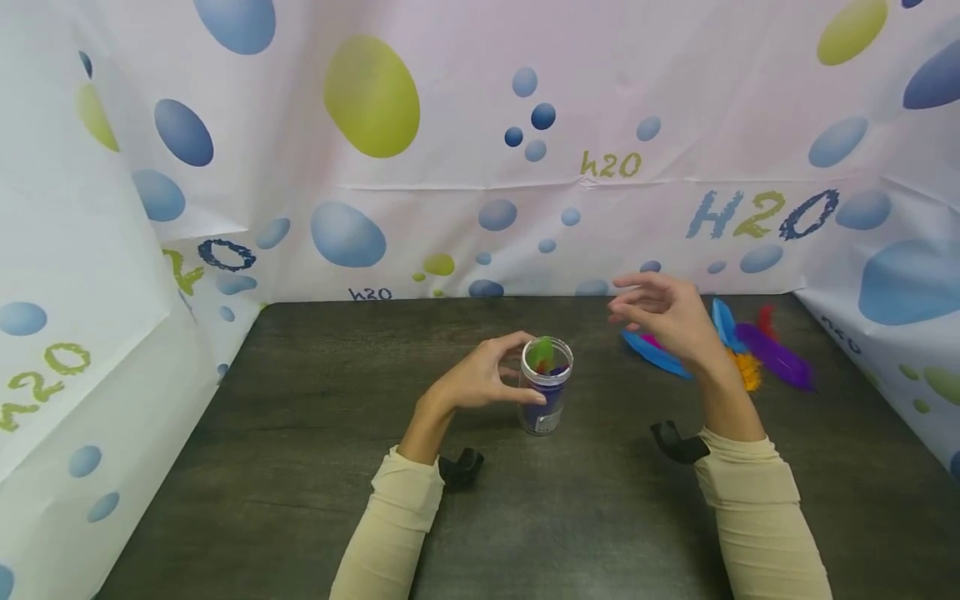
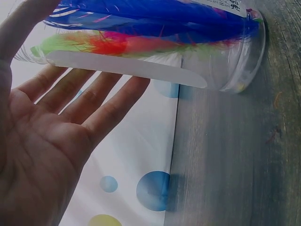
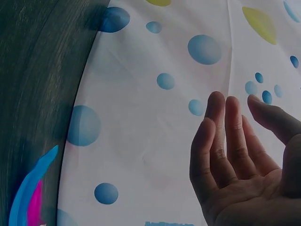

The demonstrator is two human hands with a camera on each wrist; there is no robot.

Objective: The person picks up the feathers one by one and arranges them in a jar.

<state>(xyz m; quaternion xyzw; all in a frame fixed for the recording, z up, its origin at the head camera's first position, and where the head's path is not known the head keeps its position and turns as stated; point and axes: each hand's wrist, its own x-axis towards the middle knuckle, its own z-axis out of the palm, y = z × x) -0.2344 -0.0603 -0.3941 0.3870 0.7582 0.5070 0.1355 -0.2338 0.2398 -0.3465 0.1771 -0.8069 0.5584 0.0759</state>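
Observation:
A clear plastic jar [image 1: 543, 408] stands upright on the dark table, its top uncovered. Green, red and dark blue feathers [image 2: 155, 23] fill it, and a green one pokes up at the rim. My left hand [image 1: 476, 375] grips the jar from the left, thumb in front and fingers behind; in the left wrist view the fingertips touch its side. Over the table's far right part my right hand [image 1: 663, 317] hovers with loosely bent fingers and holds nothing. Close to it lies a pile of loose feathers: blue [image 1: 656, 356], purple [image 1: 776, 354], orange [image 1: 747, 369] and red [image 1: 767, 321].
A dark wood-grain table [image 1: 315, 475] spans the space below. White sheeting [image 1: 450, 167] with blue and green spots rises along its back and both sides. Black straps [image 1: 461, 468] show at both wrists.

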